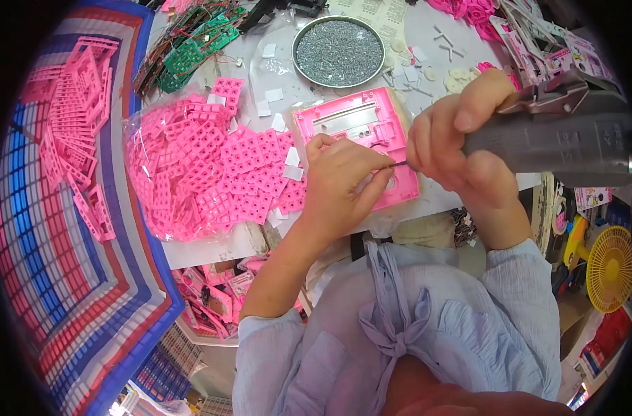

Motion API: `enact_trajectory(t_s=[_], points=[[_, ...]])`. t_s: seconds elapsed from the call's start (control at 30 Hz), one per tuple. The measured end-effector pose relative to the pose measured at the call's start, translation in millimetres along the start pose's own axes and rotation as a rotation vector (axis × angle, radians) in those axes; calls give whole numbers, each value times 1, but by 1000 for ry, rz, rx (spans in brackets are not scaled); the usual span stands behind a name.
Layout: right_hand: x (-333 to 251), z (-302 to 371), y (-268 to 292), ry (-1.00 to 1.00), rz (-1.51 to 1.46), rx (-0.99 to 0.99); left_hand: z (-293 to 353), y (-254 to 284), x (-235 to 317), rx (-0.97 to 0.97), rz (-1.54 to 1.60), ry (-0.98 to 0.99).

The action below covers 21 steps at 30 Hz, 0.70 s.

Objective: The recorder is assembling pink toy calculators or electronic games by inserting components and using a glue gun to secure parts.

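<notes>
My right hand is wrapped round a grey electric screwdriver, held sideways with its thin bit pointing left. My left hand pinches finger and thumb together at the tip of the bit. Whatever lies between those fingertips is too small to make out. Under both hands is a pink plastic casing with a rectangular window and several posts. My left hand hides its lower left part.
Beyond the casing stands a round metal tin full of small screws. To the left, a clear bag spills pink keypads. Green circuit boards with wires lie at the far left, and a yellow fan is at the right.
</notes>
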State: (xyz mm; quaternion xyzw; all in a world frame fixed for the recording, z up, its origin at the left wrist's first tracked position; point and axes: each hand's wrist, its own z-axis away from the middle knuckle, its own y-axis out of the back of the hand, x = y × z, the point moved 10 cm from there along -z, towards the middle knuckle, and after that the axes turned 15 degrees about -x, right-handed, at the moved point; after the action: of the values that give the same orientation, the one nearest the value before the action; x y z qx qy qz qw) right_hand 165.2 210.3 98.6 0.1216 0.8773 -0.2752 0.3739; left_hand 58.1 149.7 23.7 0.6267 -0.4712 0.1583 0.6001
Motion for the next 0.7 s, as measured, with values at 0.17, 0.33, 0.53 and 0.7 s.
enact_trajectory(t_s=[0.17, 0.33, 0.53, 0.7], points=[[8, 1, -2, -6, 33, -6, 5, -2, 2, 41, -160, 31], [32, 23, 20, -193, 212, 53, 2, -2, -2, -53, -258, 37], [57, 32, 12, -282, 562, -114, 6, -20, 11, -160, -402, -199], [75, 44, 6, -422, 659, -252, 11, -25, 12, -113, -538, -143]])
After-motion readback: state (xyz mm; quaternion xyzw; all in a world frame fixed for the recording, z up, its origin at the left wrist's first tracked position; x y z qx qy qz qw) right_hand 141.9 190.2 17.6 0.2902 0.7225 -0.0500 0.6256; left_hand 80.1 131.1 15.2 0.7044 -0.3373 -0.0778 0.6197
